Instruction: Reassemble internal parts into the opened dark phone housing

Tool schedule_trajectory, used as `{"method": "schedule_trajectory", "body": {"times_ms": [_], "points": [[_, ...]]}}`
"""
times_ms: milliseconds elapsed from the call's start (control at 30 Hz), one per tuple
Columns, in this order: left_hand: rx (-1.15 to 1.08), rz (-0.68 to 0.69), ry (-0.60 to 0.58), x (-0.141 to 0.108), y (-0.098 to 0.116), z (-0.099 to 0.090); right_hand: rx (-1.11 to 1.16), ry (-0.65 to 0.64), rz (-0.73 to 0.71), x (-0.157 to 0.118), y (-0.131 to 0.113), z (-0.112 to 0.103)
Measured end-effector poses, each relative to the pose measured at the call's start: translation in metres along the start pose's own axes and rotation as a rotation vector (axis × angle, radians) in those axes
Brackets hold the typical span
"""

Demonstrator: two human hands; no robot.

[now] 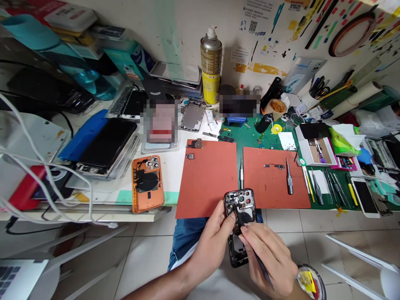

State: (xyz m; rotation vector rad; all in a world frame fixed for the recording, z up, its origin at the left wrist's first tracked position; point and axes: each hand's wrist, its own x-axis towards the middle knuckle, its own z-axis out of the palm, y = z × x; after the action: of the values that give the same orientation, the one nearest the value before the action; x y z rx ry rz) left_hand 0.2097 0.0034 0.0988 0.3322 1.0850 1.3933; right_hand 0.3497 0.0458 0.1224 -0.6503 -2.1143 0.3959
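My left hand grips an opened black phone housing by its left edge, with the thumb over the inner parts. The housing tilts above my lap at the table's front edge, its inside facing me and its camera openings at the top. In my right hand, the fingers pinch a slim black spudger. Its upper end reaches into the middle of the housing near my left thumb; the exact contact point is hidden. Just beyond the housing, a silver screwdriver lies between two red-brown mats.
Small metal parts lie on the left mat and right mat, beside a grey screwdriver. An orange phone back lies left. Tweezers and a white phone lie right. A spray can stands behind.
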Motion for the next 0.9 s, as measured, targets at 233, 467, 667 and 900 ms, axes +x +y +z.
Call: {"method": "schedule_trajectory", "body": {"times_ms": [233, 467, 667, 900], "points": [[-0.025, -0.02, 0.026, 0.0, 0.0, 0.0, -0.031, -0.062, -0.111, -0.004, 0.009, -0.001], [-0.014, -0.022, 0.046, 0.001, -0.004, 0.0, -0.098, -0.17, -0.262, -0.007, 0.019, -0.002], [-0.004, -0.026, 0.07, 0.003, -0.003, 0.001, -0.133, -0.165, -0.289, -0.005, 0.015, 0.001], [0.038, -0.018, 0.058, 0.002, 0.002, -0.001, -0.059, -0.179, -0.219, -0.008, 0.019, 0.002]]}}
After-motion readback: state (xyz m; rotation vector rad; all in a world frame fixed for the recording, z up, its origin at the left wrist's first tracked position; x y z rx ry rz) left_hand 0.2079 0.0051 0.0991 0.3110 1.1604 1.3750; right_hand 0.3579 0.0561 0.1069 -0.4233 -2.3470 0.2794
